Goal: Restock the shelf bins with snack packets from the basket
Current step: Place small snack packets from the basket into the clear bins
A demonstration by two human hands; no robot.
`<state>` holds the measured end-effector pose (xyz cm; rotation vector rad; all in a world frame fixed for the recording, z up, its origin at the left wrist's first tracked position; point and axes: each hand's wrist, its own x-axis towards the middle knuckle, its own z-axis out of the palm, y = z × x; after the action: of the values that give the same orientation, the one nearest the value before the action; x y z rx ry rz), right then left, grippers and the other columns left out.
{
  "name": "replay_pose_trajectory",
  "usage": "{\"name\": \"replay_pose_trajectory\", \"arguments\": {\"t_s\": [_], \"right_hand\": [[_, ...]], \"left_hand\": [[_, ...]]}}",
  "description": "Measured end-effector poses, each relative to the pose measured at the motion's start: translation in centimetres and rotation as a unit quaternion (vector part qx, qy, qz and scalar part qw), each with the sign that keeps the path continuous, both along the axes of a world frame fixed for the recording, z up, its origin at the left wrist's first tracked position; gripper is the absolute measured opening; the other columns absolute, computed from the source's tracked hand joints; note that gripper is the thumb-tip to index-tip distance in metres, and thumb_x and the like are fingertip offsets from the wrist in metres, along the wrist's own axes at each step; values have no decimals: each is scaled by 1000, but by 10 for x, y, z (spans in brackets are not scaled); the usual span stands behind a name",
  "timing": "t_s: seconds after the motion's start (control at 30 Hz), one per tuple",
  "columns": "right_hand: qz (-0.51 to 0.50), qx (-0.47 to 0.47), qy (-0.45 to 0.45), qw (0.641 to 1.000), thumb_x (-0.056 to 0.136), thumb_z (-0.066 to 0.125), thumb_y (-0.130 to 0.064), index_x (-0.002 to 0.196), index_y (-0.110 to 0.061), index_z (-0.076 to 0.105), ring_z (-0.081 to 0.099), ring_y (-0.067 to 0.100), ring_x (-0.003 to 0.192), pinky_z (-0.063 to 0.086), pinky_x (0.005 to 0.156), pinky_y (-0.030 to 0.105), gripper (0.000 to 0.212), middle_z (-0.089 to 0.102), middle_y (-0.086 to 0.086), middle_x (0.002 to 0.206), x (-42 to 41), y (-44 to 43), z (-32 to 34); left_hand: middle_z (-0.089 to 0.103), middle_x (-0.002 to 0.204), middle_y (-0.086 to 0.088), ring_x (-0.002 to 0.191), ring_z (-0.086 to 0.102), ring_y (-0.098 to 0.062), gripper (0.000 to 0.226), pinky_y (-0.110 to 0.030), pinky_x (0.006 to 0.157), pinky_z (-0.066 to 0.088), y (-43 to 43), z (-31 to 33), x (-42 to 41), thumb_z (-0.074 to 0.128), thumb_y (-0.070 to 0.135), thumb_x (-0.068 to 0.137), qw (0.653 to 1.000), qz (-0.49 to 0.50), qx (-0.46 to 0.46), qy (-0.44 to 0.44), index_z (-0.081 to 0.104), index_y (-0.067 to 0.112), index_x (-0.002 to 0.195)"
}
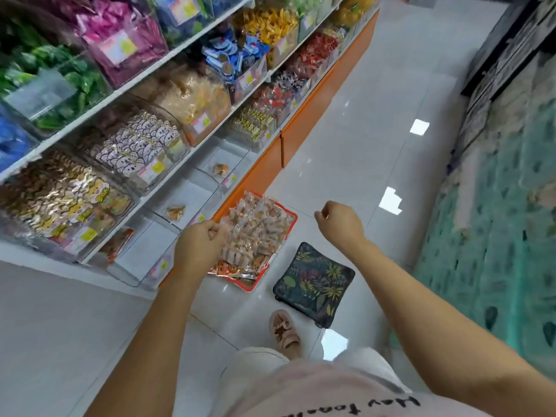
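Observation:
A red basket (291,218) heaped with clear-wrapped snack packets (258,227) stands on the floor against the shelf's orange base. My left hand (200,246) hovers over the basket's left edge, its fingers curled round what looks like a few of those clear packets. My right hand (341,222) hangs in the air to the right of the basket, fingers curled, with nothing visible in it. On the bottom shelf, clear bins (192,191) are nearly bare; two hold a single orange packet (175,212) each.
The upper shelves carry full bins of sweets in green, pink, blue and yellow wrappers. A dark floral pouch (314,284) lies on the tiled floor right of the basket. My sandalled foot (285,334) is below it. A teal-patterned display (496,236) lines the aisle's right side.

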<state>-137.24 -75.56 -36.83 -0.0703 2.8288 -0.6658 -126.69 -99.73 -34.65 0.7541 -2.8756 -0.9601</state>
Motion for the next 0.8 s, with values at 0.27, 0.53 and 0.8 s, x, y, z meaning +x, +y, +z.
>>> {"name": "replay_pose_trajectory", "arguments": {"t_s": [0.27, 0.53, 0.8], "right_hand": [[41, 4, -47, 998, 84, 53, 5, 112, -2, 59, 55, 32, 100, 45, 79, 34, 30, 52, 15, 117, -90, -33, -11], [110, 11, -57, 992, 78, 46, 16, 112, 0, 60, 56, 33, 99, 41, 78, 29, 40, 51, 17, 117, -183, -50, -38], [264, 53, -69, 960, 87, 51, -5, 101, 1, 55, 54, 33, 96, 38, 72, 31, 16, 52, 17, 107, -314, -90, -80]], "left_hand": [[66, 68, 0, 67, 63, -18, 24, -29, 61, 50, -37, -16, -87, 54, 32, 92, 999, -20, 4, -35, 66, 15, 79], [67, 79, -1, 74, 63, -20, 23, -33, 68, 52, -46, -40, -156, 54, 36, 93, 995, 30, -2, -90, 64, 16, 88], [58, 71, 0, 74, 59, -24, 30, -29, 58, 40, -38, -84, -209, 57, 33, 93, 976, 180, 18, -124, 52, 5, 84]]}}
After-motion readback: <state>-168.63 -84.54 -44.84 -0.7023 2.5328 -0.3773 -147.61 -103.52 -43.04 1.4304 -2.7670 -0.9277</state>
